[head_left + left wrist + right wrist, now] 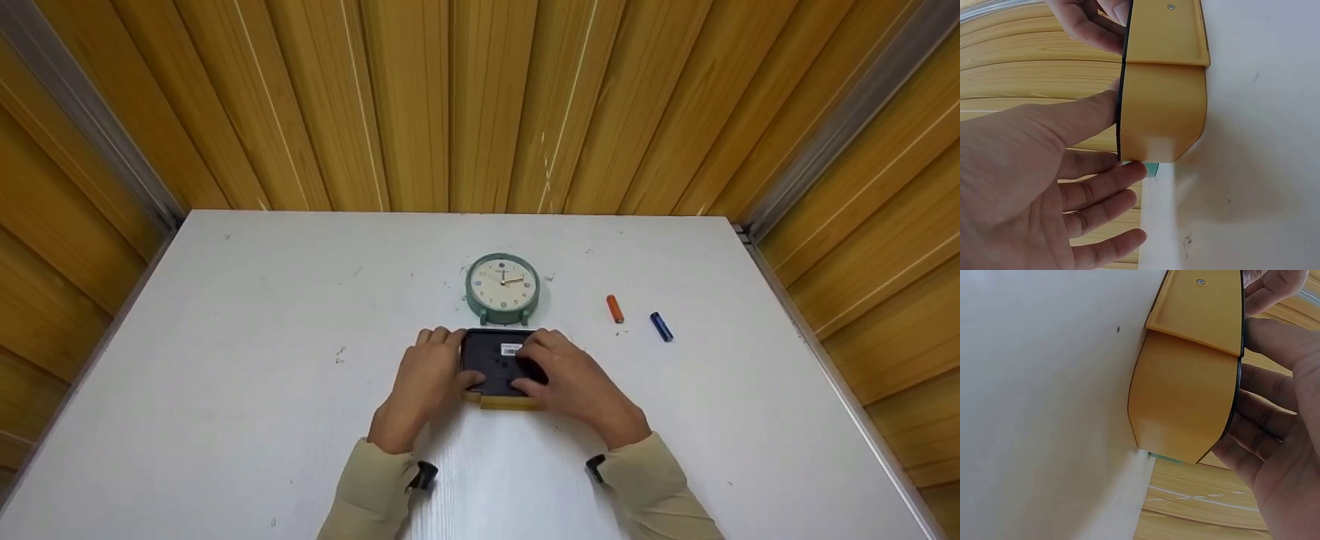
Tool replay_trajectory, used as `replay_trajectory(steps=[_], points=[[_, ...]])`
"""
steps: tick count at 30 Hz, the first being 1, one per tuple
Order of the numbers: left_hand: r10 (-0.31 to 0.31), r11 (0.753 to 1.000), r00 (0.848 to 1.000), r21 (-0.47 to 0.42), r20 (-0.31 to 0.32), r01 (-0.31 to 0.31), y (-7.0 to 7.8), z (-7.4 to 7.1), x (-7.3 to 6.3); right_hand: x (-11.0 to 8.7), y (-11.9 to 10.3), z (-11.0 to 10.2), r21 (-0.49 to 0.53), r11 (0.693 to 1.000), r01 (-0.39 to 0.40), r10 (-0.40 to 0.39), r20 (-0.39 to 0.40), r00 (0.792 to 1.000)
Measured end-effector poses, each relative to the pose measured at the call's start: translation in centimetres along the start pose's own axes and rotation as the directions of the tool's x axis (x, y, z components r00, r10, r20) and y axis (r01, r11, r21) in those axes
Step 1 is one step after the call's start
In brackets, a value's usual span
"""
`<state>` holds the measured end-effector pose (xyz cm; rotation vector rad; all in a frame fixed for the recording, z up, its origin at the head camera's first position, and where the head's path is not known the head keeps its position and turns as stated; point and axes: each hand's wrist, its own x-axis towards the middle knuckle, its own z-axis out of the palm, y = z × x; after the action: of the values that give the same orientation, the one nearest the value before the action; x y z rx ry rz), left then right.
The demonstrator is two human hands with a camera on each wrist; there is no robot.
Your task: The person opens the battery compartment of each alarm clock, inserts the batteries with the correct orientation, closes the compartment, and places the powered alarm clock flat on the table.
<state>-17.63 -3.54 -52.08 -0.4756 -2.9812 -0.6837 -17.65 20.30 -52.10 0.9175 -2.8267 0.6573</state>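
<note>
A yellow box-shaped case (510, 403) lies on the white table with its black back (491, 371) facing up; a small white barcode label (511, 349) is stuck there. My left hand (427, 379) rests along its left side, thumb on the black back and fingers extended by the far left corner. My right hand (574, 375) reaches over the right side, its fingertips touching the back. In the left wrist view the yellow side (1162, 109) is near my spread left fingers (1109, 211). In the right wrist view, bent right fingers (1266, 413) lie against the black rim.
A round green clock (502, 289) with a cream dial sits just beyond the case. Right of it lie an orange battery (615, 309) and a blue battery (661, 327). Wood-patterned panels (480, 105) stand behind the table (225, 360) and at its sides.
</note>
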Motion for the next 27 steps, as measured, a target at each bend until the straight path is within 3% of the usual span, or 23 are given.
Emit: replay_trajectory(steps=[7, 13, 18, 27], points=[[-0.015, 0.999, 1.000, -0.033, 0.023, 0.015, 0.4, 0.4, 0.0, 0.3, 0.0, -0.8, -0.078, 0.996, 0.052, -0.046, 0.078, 0.996], [-0.008, 0.999, 1.000, -0.038, 0.021, 0.009, 0.4, 0.5, 0.1, 1.0, -0.4, -1.3, -0.183, 0.977, 0.112, -0.076, 0.194, 0.978], [-0.002, 0.999, 1.000, -0.037, 0.017, 0.003, 0.4, 0.3, 0.1, 1.6, -0.8, -1.6, -0.263, 0.945, 0.194, -0.125, 0.258, 0.958], [-0.001, 0.999, 1.000, -0.040, 0.005, 0.001, 0.2, 0.1, -0.1, 2.2, -0.9, -1.4, -0.369, 0.855, 0.365, -0.278, 0.267, 0.923]])
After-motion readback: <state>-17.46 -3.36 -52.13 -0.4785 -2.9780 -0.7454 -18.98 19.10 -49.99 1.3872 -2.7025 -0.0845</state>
